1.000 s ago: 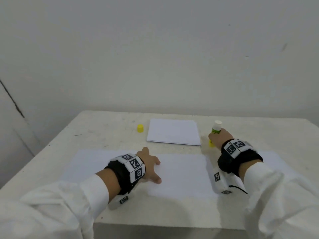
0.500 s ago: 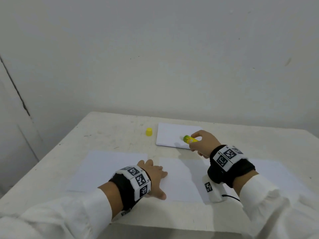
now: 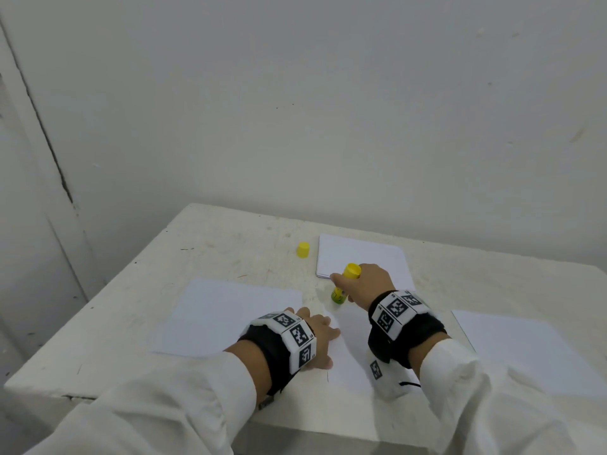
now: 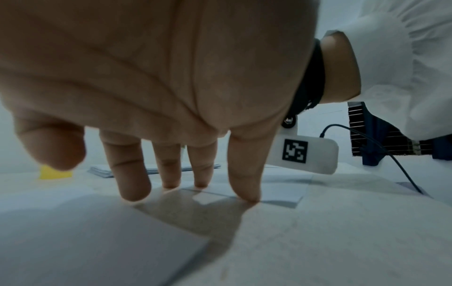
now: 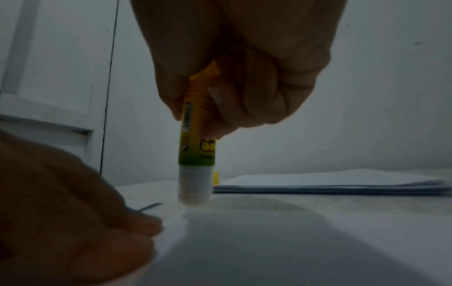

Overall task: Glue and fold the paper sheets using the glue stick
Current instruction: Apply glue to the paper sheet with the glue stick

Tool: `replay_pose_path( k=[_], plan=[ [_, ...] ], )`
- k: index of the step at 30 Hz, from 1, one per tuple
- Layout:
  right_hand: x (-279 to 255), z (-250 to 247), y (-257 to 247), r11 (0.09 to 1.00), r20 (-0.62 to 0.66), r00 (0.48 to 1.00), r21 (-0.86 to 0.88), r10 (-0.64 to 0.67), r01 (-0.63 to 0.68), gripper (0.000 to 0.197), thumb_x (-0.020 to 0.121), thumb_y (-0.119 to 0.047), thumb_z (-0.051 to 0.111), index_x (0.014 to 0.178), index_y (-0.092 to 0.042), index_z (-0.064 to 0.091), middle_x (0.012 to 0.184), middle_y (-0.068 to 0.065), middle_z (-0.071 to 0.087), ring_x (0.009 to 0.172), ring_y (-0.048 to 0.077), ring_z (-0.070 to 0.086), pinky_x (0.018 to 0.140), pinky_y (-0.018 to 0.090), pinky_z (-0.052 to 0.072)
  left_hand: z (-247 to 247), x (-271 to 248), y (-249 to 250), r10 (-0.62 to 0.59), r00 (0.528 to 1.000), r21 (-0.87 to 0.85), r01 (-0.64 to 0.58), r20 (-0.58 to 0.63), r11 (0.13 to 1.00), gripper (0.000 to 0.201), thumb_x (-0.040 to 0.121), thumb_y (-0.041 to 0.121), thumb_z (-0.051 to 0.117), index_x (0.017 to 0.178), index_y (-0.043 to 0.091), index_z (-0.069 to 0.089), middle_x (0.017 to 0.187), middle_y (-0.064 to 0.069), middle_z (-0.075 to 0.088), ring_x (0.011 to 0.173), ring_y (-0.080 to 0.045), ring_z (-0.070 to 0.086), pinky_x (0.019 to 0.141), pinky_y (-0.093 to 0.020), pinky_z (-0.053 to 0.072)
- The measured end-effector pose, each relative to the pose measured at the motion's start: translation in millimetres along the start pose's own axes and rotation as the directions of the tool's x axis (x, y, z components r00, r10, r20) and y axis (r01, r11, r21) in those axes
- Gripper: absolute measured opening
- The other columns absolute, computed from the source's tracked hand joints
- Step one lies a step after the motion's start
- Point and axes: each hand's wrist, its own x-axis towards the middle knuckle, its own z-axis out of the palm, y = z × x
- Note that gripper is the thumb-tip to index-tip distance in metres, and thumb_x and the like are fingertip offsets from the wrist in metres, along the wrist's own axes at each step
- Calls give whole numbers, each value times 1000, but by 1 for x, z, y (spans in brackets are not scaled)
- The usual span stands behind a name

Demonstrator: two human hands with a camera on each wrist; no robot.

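Gripping glue stick [image 5: 197,147] tip-down, right hand [image 3: 363,285]; left hand [image 3: 317,336] flat on sheet [image 3: 351,349].

The right hand [image 3: 364,285] has carried the glue stick [image 3: 343,287] from its place right of the stack [image 3: 361,257] to the middle sheet [image 3: 348,353]. It now stands tip down at that sheet's far corner.

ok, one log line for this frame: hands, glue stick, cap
left hand: flat on middle sheet | right hand: grips glue stick, tip down at sheet corner | cap: off, on table
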Motion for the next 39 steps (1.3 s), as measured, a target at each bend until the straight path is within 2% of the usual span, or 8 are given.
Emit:
replay_pose_path(
  k=[10, 15, 19, 23, 30, 35, 37, 39],
  plan=[
    [6, -1, 8, 985, 14, 1000, -173, 28, -26, 39, 85, -40, 57, 62, -14, 40, 63, 0, 46, 55, 13, 42, 49, 23, 32, 2, 7, -3, 0, 999, -15, -1, -39, 1000, 69, 91, 52, 50, 150, 33, 19, 157, 4, 18, 140, -27, 21, 110, -47, 18],
    [8, -28, 43, 962, -32, 993, -244, 116, -120, 44, 87, -44, 57, 62, -14, 38, 62, 0, 43, 53, 12, 40, 46, 25, 29, -2, 11, 0, -33, 999, -39, 32, -37, 999, 73, 87, 51, 58, 148, 30, 25, 148, 1, 31, 135, -26, 28, 107, -45, 25],
    [7, -48, 74, 942, -78, 979, -266, 190, -204, 43, 87, -44, 57, 63, -14, 38, 63, 1, 43, 55, 13, 41, 47, 25, 29, -5, 14, 1, -56, 998, -33, 55, -14, 998, 82, 84, 51, 62, 150, 27, 20, 148, 0, 29, 135, -26, 28, 108, -45, 26],
    [5, -64, 95, 928, -115, 964, -263, 241, -263, 43, 88, -42, 57, 62, -14, 38, 62, 1, 42, 54, 14, 40, 46, 25, 28, -10, 19, 2, -53, 998, 40, 53, 15, 998, 82, 81, 55, 62, 148, 24, 26, 144, -2, 32, 132, -27, 30, 106, -46, 30],
    [3, -73, 113, 928, -144, 950, -215, 278, -304, 38, 86, -39, 58, 65, -14, 40, 63, 0, 44, 59, 17, 45, 47, 25, 28, -15, 21, -1, -72, 997, 12, 71, 37, 997, 88, 77, 58, 66, 148, 28, 23, 150, 4, 26, 135, -24, 24, 109, -44, 26],
    [-14, -72, 93, 987, -267, 955, 130, 130, -98, 25, 83, -26, 61, 69, -14, 45, 64, 0, 46, 65, 21, 46, 52, 27, 31, -21, 15, -9, -179, 977, -107, 191, 113, 976, 107, 61, 68, 72, 147, 42, 12, 153, -5, 18, 134, -37, 28, 109, -51, 31],
    [-23, -65, 70, 983, -161, 987, 182, 23, 6, 23, 85, -27, 61, 72, -10, 51, 68, 3, 49, 67, 21, 46, 57, 28, 34, -22, 14, -12, -194, 972, -120, 210, 134, 970, 122, 55, 72, 74, 148, 43, 0, 156, -5, 13, 137, -39, 23, 110, -54, 29],
    [-29, -50, 46, 985, 43, 994, 141, -104, 97, 27, 86, -31, 62, 73, -9, 54, 71, 5, 51, 65, 19, 46, 59, 28, 35, -22, 11, -13, -197, 970, -139, 216, 140, 966, 131, 50, 73, 76, 147, 44, -8, 156, -4, 13, 138, -39, 23, 110, -54, 29]
  ],
)
